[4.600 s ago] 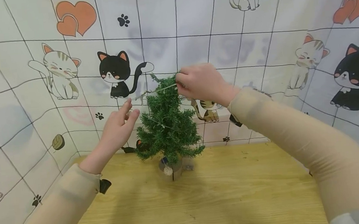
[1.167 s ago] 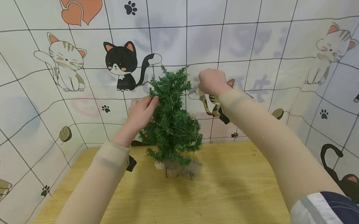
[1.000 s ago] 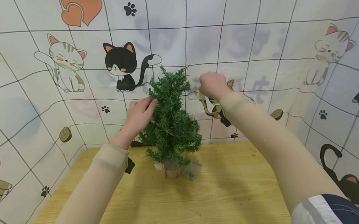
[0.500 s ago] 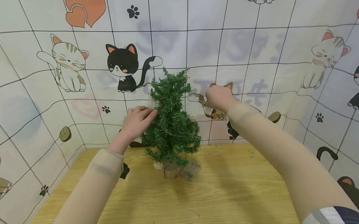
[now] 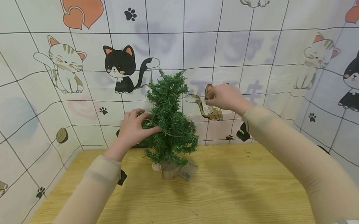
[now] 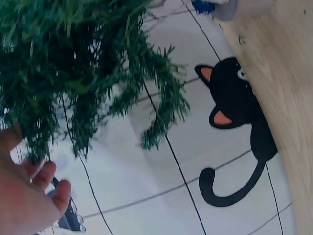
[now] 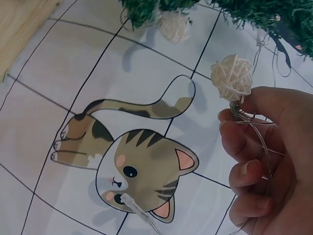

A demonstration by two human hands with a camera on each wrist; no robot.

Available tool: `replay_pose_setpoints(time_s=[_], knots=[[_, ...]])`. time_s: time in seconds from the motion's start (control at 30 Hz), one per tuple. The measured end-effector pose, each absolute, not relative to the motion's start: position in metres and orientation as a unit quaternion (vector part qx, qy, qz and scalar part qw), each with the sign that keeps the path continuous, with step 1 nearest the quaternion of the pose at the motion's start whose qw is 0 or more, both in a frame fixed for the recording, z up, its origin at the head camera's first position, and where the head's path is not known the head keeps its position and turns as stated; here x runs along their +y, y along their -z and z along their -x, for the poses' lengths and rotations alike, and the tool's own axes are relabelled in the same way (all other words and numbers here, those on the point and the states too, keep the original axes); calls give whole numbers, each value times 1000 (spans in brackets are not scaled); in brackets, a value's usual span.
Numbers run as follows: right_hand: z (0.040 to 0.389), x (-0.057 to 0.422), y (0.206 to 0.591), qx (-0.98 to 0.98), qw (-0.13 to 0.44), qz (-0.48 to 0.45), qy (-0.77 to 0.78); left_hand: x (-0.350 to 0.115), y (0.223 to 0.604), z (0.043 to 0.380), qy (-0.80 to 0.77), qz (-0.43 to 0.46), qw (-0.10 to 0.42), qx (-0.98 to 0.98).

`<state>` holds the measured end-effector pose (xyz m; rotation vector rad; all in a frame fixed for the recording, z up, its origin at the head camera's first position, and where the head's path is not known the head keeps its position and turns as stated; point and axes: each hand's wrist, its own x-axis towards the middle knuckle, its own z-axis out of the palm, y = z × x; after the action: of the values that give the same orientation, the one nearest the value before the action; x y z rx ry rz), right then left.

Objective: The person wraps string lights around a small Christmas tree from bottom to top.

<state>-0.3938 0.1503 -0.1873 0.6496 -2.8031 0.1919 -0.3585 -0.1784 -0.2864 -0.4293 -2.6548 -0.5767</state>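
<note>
The wire (image 7: 264, 143) is pinched below a ball (image 7: 231, 78) by the right hand (image 5: 225, 96), the left hand (image 5: 132, 129) being spread at the tree (image 5: 172, 121); arranging is judged underway, slack control required.

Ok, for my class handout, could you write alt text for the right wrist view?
A right hand pinches thin wire beneath a pale woven ball. Green branches and a second ball show along the top, against a white backdrop printed with a cat.
</note>
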Motion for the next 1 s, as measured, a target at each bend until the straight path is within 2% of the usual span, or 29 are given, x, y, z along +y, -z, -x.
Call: replay_pose_setpoints(time_s=[0.2,0.47,0.77,1.0], knots=[[386,151,189,-962,109,-227,-110,-162,296,351,174,112,264,-942],[378,152,189,-949,115,-247,-157,-133,299,339,87,54,334,-937],[373,161,184,-929,100,-272,-232,-105,299,342,61,49,356,-931],[373,172,179,-930,106,-228,-267,-96,297,343,57,40,345,-936]])
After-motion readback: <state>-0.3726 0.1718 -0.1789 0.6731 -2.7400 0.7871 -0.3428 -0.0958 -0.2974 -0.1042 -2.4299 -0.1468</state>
